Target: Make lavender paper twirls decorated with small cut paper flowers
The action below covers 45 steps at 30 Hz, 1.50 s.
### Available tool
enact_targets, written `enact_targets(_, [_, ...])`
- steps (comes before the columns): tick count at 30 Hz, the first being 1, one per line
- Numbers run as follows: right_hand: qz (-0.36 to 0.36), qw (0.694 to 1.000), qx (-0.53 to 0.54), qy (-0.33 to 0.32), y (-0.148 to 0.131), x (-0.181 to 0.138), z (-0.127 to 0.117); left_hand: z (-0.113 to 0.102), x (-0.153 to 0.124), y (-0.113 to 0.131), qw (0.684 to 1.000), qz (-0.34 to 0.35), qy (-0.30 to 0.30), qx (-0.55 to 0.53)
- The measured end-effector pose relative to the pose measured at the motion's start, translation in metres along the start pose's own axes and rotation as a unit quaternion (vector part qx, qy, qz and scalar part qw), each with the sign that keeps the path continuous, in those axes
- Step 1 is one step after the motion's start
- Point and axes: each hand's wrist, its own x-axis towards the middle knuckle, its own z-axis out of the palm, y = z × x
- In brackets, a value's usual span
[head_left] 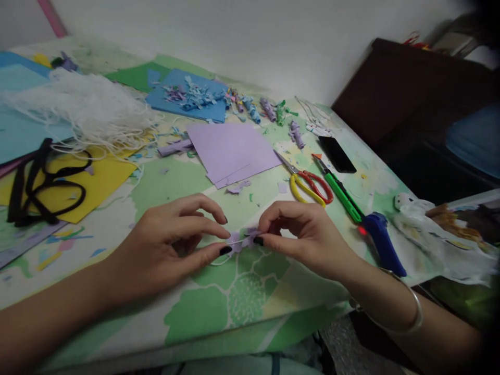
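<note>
Near the front of the table, my left hand (172, 245) closes thumb and fingertip around a thin white string (239, 240). A small cut piece of purple paper (235, 248) lies along the string between my hands. My right hand (300, 232) pinches the paper's right end between thumb and forefinger; the exact contact is hidden by the fingers. Beyond my hands, a stack of purple paper sheets (236, 148) lies flat, with a curled purple scrap (238, 187) just in front of it.
Red-and-yellow scissors (311, 187), a green utility knife (344, 198), a blue glue gun (385, 245) and a black phone (338, 154) lie to the right. White string bundle (97, 107) and black-framed glasses (47, 187) are left. Rolled paper pieces (267, 109) sit behind. A plastic bag (441, 239) hangs over the right edge.
</note>
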Motion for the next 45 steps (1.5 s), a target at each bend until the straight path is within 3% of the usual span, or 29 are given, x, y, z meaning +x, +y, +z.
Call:
enact_targets(3, [-0.134, 0.988, -0.064, 0.030, -0.001, 0.004, 0.005, -0.002, 0.004, 0.003, 0.991, -0.090, -0.008, -0.102])
enact_targets(5, [-0.206, 0.974, -0.088, 0.033, -0.001, 0.008, 0.007, -0.002, 0.006, 0.004, 0.966, -0.168, -0.028, -0.195])
enact_targets(8, [-0.266, 0.960, -0.087, 0.016, 0.000, 0.015, 0.009, -0.001, 0.007, 0.003, 0.917, -0.239, -0.076, -0.309])
enact_targets(10, [-0.280, 0.957, -0.080, 0.008, 0.001, 0.020, 0.009, 0.000, 0.007, 0.001, 0.901, -0.255, -0.098, -0.337])
enact_targets(18, [-0.227, 0.972, -0.054, 0.001, 0.007, 0.024, 0.011, 0.000, 0.009, -0.004, 0.915, -0.238, -0.045, -0.322])
enact_targets(25, [-0.019, 0.998, 0.045, 0.025, 0.002, 0.021, 0.013, 0.001, 0.012, 0.000, 0.926, -0.243, 0.020, -0.287])
enact_targets(31, [0.032, 0.997, 0.069, -0.019, 0.001, 0.023, 0.015, 0.000, 0.012, 0.000, 0.940, -0.244, 0.048, -0.233])
enact_targets(36, [0.028, 0.996, 0.087, -0.009, 0.003, 0.026, 0.018, 0.001, 0.013, 0.002, 0.940, -0.243, 0.038, -0.235])
enact_targets(40, [0.026, 0.999, 0.019, 0.003, 0.001, 0.029, 0.016, 0.002, 0.012, 0.001, 0.931, -0.265, 0.012, -0.253])
enact_targets(45, [0.050, 0.995, -0.068, -0.058, 0.001, 0.034, 0.011, 0.004, 0.008, 0.001, 0.915, -0.272, -0.061, -0.291])
